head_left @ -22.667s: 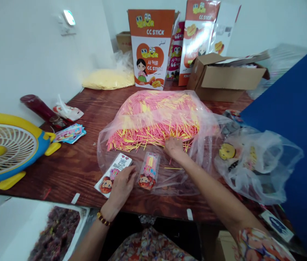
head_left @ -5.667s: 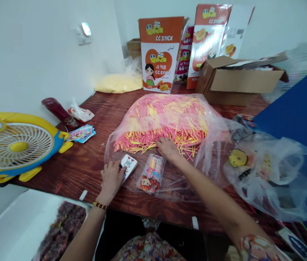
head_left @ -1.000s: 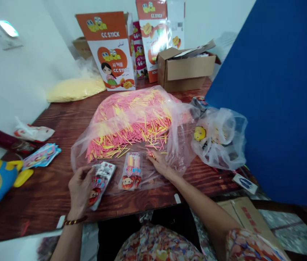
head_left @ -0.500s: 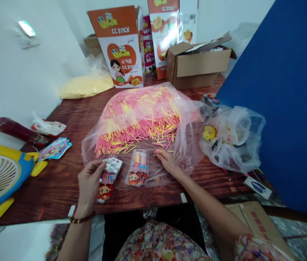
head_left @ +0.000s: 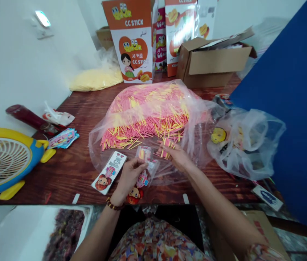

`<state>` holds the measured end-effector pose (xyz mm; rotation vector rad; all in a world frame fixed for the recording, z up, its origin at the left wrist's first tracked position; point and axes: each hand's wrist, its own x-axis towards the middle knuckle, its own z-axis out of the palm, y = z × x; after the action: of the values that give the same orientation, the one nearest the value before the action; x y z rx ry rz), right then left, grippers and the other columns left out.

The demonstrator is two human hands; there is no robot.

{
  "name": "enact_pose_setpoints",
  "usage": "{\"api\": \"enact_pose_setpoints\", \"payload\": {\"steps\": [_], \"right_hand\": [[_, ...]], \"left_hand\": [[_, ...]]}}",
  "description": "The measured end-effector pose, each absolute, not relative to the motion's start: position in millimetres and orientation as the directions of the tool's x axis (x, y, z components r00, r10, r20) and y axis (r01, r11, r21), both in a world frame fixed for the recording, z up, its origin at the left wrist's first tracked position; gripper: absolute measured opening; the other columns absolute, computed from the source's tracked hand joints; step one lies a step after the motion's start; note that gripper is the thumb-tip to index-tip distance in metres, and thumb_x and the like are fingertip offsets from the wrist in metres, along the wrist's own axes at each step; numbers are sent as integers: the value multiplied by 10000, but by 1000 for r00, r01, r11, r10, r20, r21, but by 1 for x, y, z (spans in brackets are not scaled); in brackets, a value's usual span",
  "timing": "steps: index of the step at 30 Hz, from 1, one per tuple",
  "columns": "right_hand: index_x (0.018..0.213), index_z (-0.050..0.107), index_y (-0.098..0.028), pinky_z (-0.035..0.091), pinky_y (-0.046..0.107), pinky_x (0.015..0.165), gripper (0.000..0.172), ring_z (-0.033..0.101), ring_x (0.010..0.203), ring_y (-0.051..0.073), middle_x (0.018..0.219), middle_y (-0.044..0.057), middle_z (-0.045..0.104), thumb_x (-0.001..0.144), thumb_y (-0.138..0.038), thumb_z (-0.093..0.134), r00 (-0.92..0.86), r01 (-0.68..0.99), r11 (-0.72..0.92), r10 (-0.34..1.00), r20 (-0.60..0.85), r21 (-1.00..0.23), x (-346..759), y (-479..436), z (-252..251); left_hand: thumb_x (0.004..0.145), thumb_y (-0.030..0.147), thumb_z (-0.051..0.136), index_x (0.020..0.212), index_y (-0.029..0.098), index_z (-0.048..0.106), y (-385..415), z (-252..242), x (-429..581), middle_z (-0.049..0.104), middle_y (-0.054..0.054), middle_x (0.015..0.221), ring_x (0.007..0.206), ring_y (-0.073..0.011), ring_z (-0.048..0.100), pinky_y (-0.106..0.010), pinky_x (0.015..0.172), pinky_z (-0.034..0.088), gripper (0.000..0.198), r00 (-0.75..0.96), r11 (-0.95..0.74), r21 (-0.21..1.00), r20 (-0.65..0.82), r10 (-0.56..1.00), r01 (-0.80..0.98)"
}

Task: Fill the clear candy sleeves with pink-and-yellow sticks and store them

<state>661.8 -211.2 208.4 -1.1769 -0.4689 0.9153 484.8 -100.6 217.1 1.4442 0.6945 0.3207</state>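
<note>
My left hand [head_left: 130,176] pinches a clear printed pouch [head_left: 143,179] with a red-haired cartoon character, near the table's front edge. It partly covers a filled stick packet [head_left: 142,154] lying behind. In my right hand [head_left: 179,156] is a small bundle of pink and yellow sticks [head_left: 167,148], gripped just right of the pouch and apart from it. A neat stack of printed pouches [head_left: 109,172] lies left of my left hand. Beyond both hands, a large clear plastic bag [head_left: 95,139] lies open with a heap of loose pink and yellow sticks [head_left: 145,116].
A yellow and blue fan [head_left: 33,159], a dark red bottle [head_left: 31,117] and colourful packets [head_left: 64,138] are on the left. Printed boxes [head_left: 131,43] and an open carton [head_left: 213,63] stand behind. At right are a knotted plastic bag [head_left: 247,141] and a blue panel [head_left: 286,108].
My left hand has moved right from the stack, bringing a pouch with it. My right hand has lifted and turned the stick bundle, now plainly visible. The view has shifted slightly.
</note>
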Motion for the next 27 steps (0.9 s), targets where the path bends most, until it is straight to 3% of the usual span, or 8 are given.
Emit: {"api": "enact_pose_setpoints", "payload": {"steps": [3, 5, 7, 10, 17, 22, 27], "right_hand": [[800, 609, -203, 498, 305, 670, 283, 604, 708, 175, 752, 10, 648, 825, -483, 637, 492, 71, 16, 869, 49, -997, 657, -214, 220], [768, 602, -206, 474, 306, 711, 262, 574, 745, 177, 784, 16, 638, 884, -440, 581, 388, 352, 15, 907, 161, -936, 655, -215, 227], [777, 598, -213, 453, 305, 732, 249, 554, 751, 180, 803, 22, 634, 926, -399, 527, 276, 503, 60, 934, 226, -862, 653, -213, 230], [796, 591, -224, 432, 297, 705, 254, 534, 713, 180, 796, 26, 630, 960, -368, 459, 178, 573, 92, 956, 233, -814, 650, -210, 228], [792, 583, -224, 420, 292, 663, 269, 528, 700, 187, 777, 29, 619, 956, -390, 449, 190, 542, 20, 971, 146, -840, 645, -207, 221], [814, 587, -216, 407, 284, 677, 208, 520, 692, 179, 774, 27, 619, 947, -319, 465, 130, 564, 78, 975, 181, -822, 639, -203, 215], [885, 592, -215, 389, 279, 689, 135, 533, 722, 180, 824, 37, 632, 940, -245, 473, 130, 622, 51, 978, 166, -782, 635, -201, 206]], "left_hand": [[749, 373, 714, 714, 162, 656, -100, 217, 488, 636, 6, 650, 580, -115, 537, -232, 569, 425, 221, 776, 33, 978, -183, 604, 204], [761, 375, 704, 715, 156, 659, -98, 216, 486, 623, 7, 647, 582, -113, 522, -232, 575, 413, 229, 790, 10, 977, -179, 586, 213], [767, 383, 701, 704, 154, 649, -96, 214, 484, 595, 18, 617, 558, -105, 494, -226, 555, 386, 243, 797, 11, 973, -194, 571, 229], [775, 378, 698, 692, 156, 634, -96, 210, 479, 578, 28, 604, 551, -97, 473, -220, 545, 362, 246, 795, 15, 968, -213, 568, 249], [787, 408, 673, 691, 153, 653, -96, 208, 470, 623, 4, 620, 565, -117, 500, -230, 545, 365, 273, 789, 12, 955, -252, 561, 296], [798, 405, 657, 681, 162, 636, -95, 203, 465, 591, 21, 600, 556, -112, 477, -230, 550, 352, 271, 792, 13, 955, -253, 556, 295], [824, 397, 626, 636, 161, 611, -94, 202, 462, 521, 35, 554, 537, -106, 424, -234, 531, 311, 302, 795, -102, 941, -210, 569, 322]]}}
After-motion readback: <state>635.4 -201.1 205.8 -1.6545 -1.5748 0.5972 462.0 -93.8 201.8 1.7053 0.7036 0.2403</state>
